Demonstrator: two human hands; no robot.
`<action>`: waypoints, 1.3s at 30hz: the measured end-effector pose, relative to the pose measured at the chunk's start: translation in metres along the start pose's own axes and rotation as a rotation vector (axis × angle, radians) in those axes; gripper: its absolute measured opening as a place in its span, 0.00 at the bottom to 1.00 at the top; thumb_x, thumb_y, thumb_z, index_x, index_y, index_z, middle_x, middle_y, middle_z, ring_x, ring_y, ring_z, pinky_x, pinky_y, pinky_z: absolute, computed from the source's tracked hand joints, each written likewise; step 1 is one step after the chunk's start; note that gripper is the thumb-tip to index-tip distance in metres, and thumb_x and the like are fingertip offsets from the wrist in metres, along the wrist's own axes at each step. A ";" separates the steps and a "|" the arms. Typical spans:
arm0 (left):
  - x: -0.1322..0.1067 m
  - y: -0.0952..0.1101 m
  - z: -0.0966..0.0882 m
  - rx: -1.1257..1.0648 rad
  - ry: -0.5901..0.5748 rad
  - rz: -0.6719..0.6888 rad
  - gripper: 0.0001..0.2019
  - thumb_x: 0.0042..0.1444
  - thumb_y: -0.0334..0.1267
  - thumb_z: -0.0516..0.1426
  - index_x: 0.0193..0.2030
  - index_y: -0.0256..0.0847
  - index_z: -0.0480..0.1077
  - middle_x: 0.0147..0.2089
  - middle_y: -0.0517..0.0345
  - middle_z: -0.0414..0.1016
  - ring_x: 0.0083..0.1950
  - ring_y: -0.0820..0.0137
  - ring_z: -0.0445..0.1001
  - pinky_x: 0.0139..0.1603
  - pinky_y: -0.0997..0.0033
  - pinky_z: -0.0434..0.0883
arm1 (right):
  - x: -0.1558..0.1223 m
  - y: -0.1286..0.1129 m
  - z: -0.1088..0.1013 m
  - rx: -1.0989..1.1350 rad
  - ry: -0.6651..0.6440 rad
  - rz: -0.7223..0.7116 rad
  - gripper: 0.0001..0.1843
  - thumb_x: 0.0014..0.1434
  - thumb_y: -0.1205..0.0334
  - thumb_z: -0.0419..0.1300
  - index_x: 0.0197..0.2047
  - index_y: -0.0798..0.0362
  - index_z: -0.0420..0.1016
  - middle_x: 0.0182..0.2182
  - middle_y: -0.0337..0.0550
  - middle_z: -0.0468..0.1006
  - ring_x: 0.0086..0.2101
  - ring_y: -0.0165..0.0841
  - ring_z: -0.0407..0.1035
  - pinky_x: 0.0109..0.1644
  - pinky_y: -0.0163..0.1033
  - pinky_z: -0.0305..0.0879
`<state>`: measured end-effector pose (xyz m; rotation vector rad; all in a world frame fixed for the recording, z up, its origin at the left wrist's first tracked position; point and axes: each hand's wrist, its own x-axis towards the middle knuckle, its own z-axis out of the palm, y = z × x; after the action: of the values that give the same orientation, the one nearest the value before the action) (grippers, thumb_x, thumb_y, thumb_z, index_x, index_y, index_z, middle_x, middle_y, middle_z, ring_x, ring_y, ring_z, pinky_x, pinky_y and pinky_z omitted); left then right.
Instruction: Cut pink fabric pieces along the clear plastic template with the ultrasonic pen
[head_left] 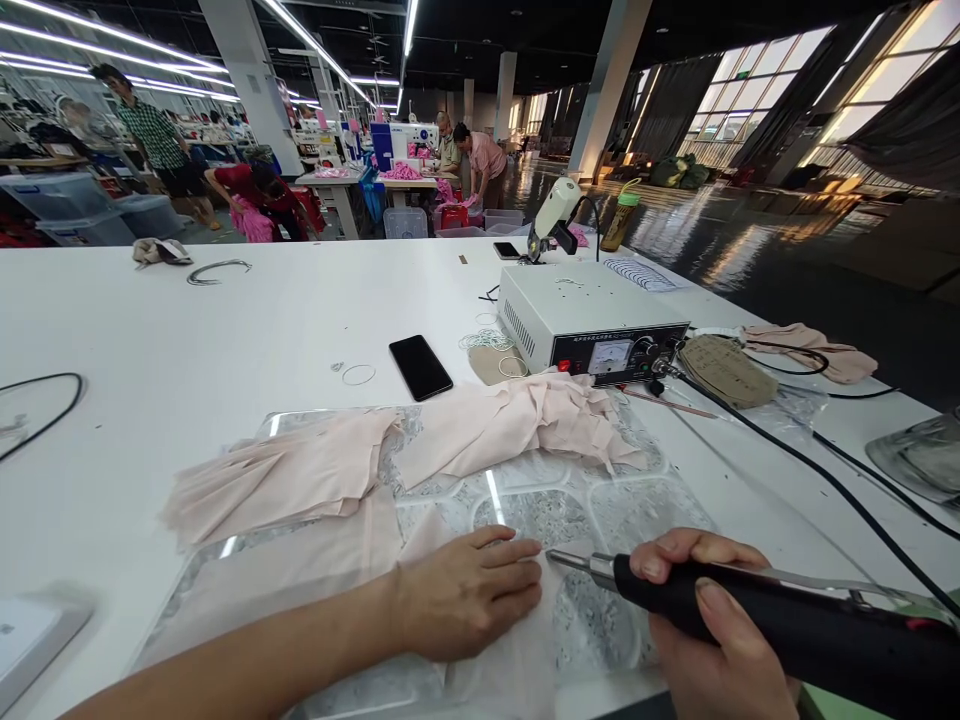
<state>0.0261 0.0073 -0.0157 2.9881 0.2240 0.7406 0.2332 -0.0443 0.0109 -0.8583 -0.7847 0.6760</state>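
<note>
My left hand [474,592] lies flat, palm down, its fingers stretched over thin pale pink fabric [517,670]. Wrapped around the black handle of a corded ultrasonic hand tool [750,600] is my right hand [712,610]. The tool's metal tip points left and ends just beside my left fingertips; whether it touches the fabric I cannot tell. Under the fabric is a clear, patterned plastic sheet [630,500] with moulded outlines. Two stacks of pale pink cut pieces lie across its far part: a left stack [292,470] and a crumpled right stack [517,425].
A grey control box [600,310] with a dial stands behind the sheet; black cables [825,485] run on the right. A phone [420,367], brown pattern pieces [727,370] and a glass container [919,455] lie around. A white box [34,645] sits left. People work beyond the table [300,330].
</note>
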 end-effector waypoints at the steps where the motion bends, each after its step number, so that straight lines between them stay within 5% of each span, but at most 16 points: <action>1: 0.000 0.000 0.000 0.001 0.005 0.001 0.11 0.68 0.27 0.48 0.45 0.28 0.71 0.48 0.47 0.76 0.59 0.60 0.68 0.60 0.60 0.63 | 0.000 0.000 0.000 -0.010 -0.007 -0.003 0.04 0.50 0.64 0.59 0.32 0.51 0.69 0.26 0.38 0.69 0.23 0.31 0.66 0.28 0.42 0.69; 8: 0.000 0.000 0.000 0.025 -0.001 0.016 0.12 0.68 0.27 0.47 0.45 0.29 0.72 0.48 0.47 0.76 0.58 0.60 0.69 0.60 0.61 0.63 | 0.003 0.001 0.000 -0.031 -0.075 -0.019 0.04 0.50 0.64 0.61 0.30 0.51 0.68 0.26 0.38 0.70 0.23 0.31 0.67 0.28 0.42 0.70; 19: 0.002 0.012 -0.018 -0.027 0.016 -0.060 0.08 0.67 0.28 0.50 0.43 0.31 0.70 0.43 0.49 0.76 0.49 0.65 0.72 0.53 0.64 0.67 | 0.005 -0.007 -0.021 0.039 0.096 -0.022 0.05 0.47 0.66 0.59 0.31 0.52 0.70 0.26 0.38 0.67 0.23 0.31 0.66 0.25 0.40 0.68; 26: -0.005 0.026 -0.018 -0.022 -0.041 -0.067 0.09 0.67 0.27 0.49 0.42 0.31 0.69 0.40 0.48 0.75 0.46 0.66 0.72 0.51 0.64 0.67 | 0.003 -0.004 -0.019 -0.006 0.047 -0.030 0.06 0.47 0.65 0.60 0.32 0.52 0.71 0.28 0.39 0.69 0.25 0.31 0.67 0.29 0.42 0.69; 34: 0.002 0.004 -0.031 -0.051 -0.175 -0.058 0.06 0.63 0.30 0.53 0.37 0.37 0.70 0.40 0.51 0.74 0.44 0.65 0.72 0.55 0.61 0.65 | 0.003 -0.016 -0.030 -0.094 0.021 -0.068 0.05 0.49 0.64 0.62 0.32 0.53 0.72 0.28 0.41 0.71 0.24 0.32 0.67 0.28 0.44 0.70; 39: 0.010 0.014 -0.026 -0.048 -0.209 -0.131 0.06 0.63 0.33 0.53 0.39 0.36 0.71 0.39 0.51 0.73 0.40 0.66 0.71 0.48 0.66 0.67 | 0.003 -0.017 -0.032 -0.079 0.026 -0.057 0.05 0.49 0.63 0.63 0.32 0.52 0.72 0.28 0.41 0.71 0.23 0.32 0.67 0.27 0.43 0.70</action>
<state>0.0241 -0.0049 0.0135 2.9411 0.3792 0.4114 0.2648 -0.0627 0.0126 -0.9109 -0.8140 0.5852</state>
